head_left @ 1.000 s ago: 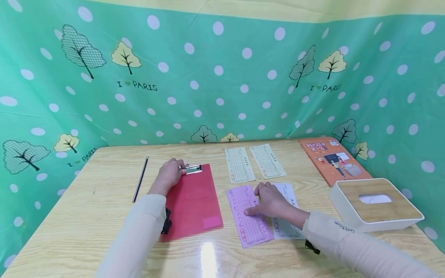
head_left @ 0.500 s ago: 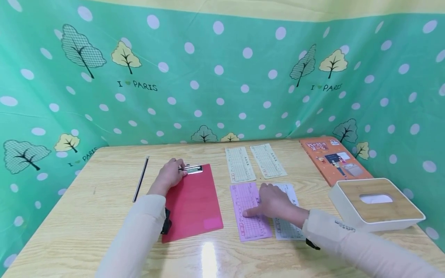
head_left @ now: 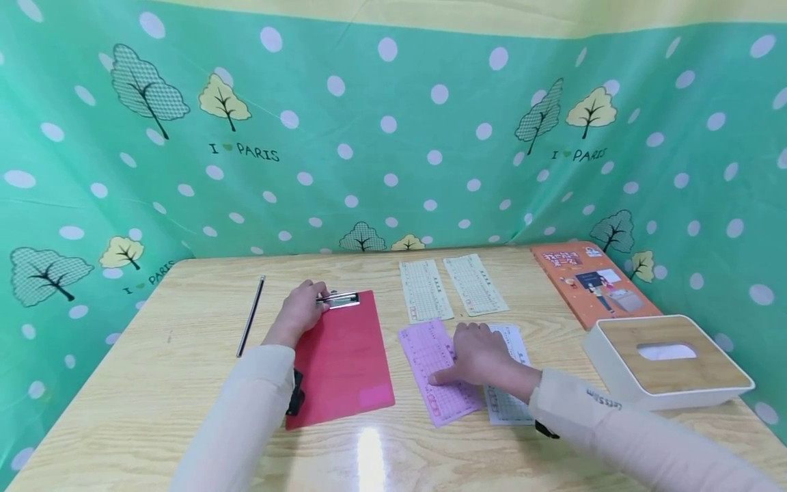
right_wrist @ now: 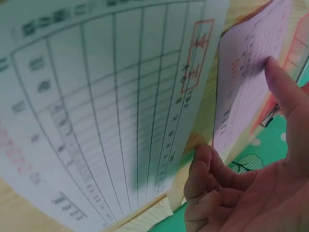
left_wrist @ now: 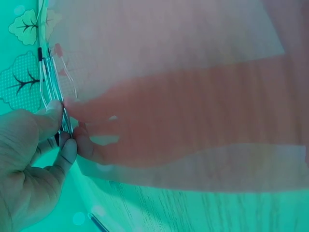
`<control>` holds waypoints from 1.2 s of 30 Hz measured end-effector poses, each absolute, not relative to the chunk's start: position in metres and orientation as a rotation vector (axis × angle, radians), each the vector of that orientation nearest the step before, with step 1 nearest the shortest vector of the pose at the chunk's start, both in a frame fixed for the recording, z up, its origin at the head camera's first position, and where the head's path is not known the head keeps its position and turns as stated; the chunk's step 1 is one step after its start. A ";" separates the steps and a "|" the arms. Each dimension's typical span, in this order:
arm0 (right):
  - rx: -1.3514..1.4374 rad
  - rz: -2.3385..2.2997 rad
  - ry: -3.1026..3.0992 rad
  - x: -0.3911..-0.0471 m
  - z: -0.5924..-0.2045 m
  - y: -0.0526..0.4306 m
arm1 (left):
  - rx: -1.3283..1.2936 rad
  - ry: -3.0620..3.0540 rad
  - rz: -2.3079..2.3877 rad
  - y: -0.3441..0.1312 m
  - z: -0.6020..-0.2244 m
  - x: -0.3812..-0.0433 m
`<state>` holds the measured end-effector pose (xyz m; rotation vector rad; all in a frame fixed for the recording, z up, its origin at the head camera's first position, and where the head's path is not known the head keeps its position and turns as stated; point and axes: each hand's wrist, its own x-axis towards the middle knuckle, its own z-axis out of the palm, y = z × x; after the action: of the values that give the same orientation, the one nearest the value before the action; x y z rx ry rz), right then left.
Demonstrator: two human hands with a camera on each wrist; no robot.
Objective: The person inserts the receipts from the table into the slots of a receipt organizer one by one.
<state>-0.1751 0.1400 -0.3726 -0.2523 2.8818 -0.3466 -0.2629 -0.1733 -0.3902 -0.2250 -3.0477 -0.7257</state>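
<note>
My left hand [head_left: 299, 311] pinches the metal clip [head_left: 344, 299] at the far end of a red translucent clipboard [head_left: 347, 362]. Thumb and fingertips meet on that clip [left_wrist: 50, 79] in the left wrist view. My right hand [head_left: 482, 357] holds a purple printed form [head_left: 424, 345], which lies slightly bent and turned beside the clipboard. In the right wrist view the thumb presses on the purple form [right_wrist: 248, 72], with the other fingers curled at its near edge. A white printed form [head_left: 509, 406] lies partly hidden beneath the right hand.
Two cream printed forms [head_left: 425, 290] lie farther back on the wooden table [head_left: 154, 389]. To the left is a dark pen-like stick [head_left: 251, 318]. An orange book [head_left: 590, 280] and a white tissue box [head_left: 673, 355] with a wooden lid stand at right.
The purple form has shifted and turned under my right thumb; its far end now tilts left and bends. My left hand has stayed on the clip.
</note>
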 end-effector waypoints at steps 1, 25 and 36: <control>-0.262 -0.324 2.884 -0.175 -0.372 0.140 | -0.218 -3.048 -0.723 -0.173 -0.390 -0.263; -0.189 -0.722 2.792 -0.171 -0.379 0.131 | -0.247 -3.064 -0.664 -0.177 -0.391 -0.268; -0.209 -0.980 2.614 -0.178 -0.373 0.158 | -0.231 -3.059 -0.721 -0.174 -0.391 -0.264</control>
<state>-0.1784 0.1579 -0.3726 -0.2094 2.6138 -0.9801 -0.2645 -0.1743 -0.3905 -0.2313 -3.0595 -0.7209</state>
